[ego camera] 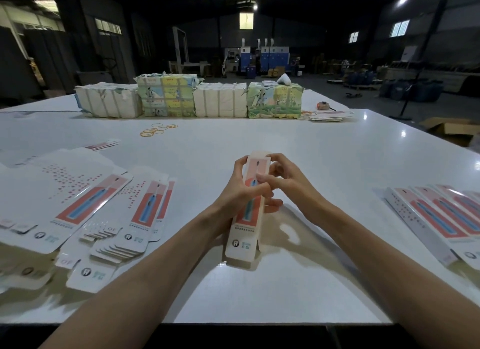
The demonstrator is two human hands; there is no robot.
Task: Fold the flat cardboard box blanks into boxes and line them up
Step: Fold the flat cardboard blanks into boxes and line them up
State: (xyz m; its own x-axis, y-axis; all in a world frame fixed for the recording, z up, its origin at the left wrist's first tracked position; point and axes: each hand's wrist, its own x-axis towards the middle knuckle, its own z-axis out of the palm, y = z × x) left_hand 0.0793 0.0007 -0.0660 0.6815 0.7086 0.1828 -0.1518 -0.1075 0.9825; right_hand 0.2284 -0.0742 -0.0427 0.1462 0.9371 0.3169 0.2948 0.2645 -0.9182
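Note:
A long narrow box (242, 241), white with a red panel and a blue toothbrush picture, is held lengthwise above the white table (259, 141) at the centre. My left hand (240, 186) grips its left side, thumb across the front. My right hand (281, 177) holds the right side, its fingers curled at the far end where a flap stands up. Flat blanks (85, 208) with the same print lie spread and stacked at the left. Folded boxes (441, 218) lie side by side in a row at the right.
Several wrapped bundles (189, 99) stand in a row across the far side of the table. Loose yellow rubber bands (158, 130) lie before them. More flat blanks (328, 116) and a small orange object (322, 105) lie far right. An open carton (452, 130) sits on the floor.

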